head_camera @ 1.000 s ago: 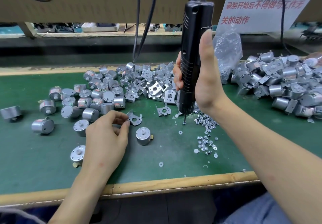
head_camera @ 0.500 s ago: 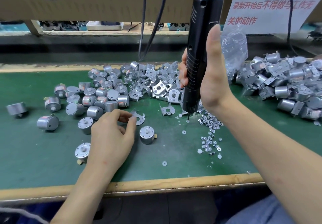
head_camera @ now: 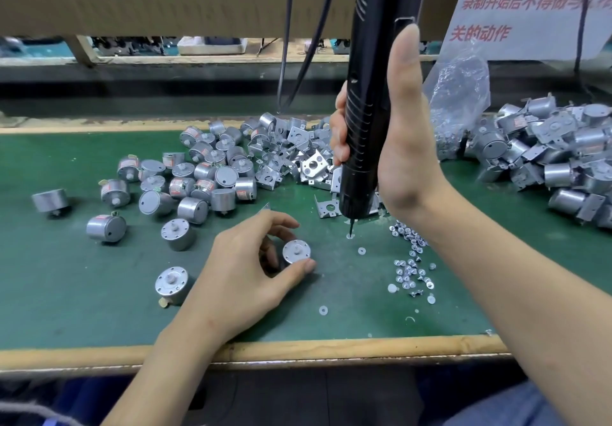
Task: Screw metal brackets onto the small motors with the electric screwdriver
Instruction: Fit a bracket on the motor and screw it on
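Motor point(head_camera: 296, 251) stands shaft-up, pinched in your left hand point(head_camera: 245, 270), ready for a bracket point(head_camera: 326, 208). Your right hand point(head_camera: 402, 147) grips the screwdriver point(head_camera: 374, 94) upright at the motor's two o'clock, bit down beside the loose screws point(head_camera: 410, 261), likely to collect one.

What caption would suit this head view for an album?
Left hand pinches a motor while right hand holds the screwdriver upright beside loose screws.

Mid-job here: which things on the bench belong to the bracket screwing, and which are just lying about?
In the job: electric screwdriver in the right hand; motor pinched by the left hand; bracket pile; screws; loose motors.
Lying about: plastic bag; paper notice.
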The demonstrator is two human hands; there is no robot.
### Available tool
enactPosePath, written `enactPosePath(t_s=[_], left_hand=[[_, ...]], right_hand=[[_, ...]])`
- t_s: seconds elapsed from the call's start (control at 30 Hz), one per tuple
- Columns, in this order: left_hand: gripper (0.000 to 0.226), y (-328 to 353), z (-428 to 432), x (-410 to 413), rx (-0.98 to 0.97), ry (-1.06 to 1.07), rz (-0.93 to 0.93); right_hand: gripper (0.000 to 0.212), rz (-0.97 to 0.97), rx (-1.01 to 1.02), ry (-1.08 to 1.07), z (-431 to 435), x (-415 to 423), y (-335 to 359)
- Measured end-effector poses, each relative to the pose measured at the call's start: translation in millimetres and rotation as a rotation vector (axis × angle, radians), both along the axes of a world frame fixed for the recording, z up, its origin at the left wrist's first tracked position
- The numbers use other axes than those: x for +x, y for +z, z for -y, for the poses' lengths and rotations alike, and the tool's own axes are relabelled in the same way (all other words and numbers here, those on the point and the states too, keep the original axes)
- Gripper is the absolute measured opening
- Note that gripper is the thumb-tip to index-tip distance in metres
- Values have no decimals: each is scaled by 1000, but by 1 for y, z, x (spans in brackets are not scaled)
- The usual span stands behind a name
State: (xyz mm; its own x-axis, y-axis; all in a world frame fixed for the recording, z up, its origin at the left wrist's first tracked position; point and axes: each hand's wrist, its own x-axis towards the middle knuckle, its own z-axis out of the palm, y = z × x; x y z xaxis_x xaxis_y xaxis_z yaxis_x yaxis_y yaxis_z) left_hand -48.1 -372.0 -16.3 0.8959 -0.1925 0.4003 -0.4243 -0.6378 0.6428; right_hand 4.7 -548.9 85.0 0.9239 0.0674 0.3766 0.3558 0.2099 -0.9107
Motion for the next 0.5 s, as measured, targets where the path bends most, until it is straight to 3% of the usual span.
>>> enactPosePath(t_s=[0.13, 0.23, 0.5], left_hand=[[27, 0, -2, 3, -7, 194, 98], [25, -3, -8, 10, 80, 350, 58], [11, -4, -9, 15, 59, 390, 2]], right_hand=[[65, -3, 11, 11, -6, -2, 0], [65, 0, 18, 12, -8, -3, 0], [63, -14, 30, 18, -10, -4, -1]])
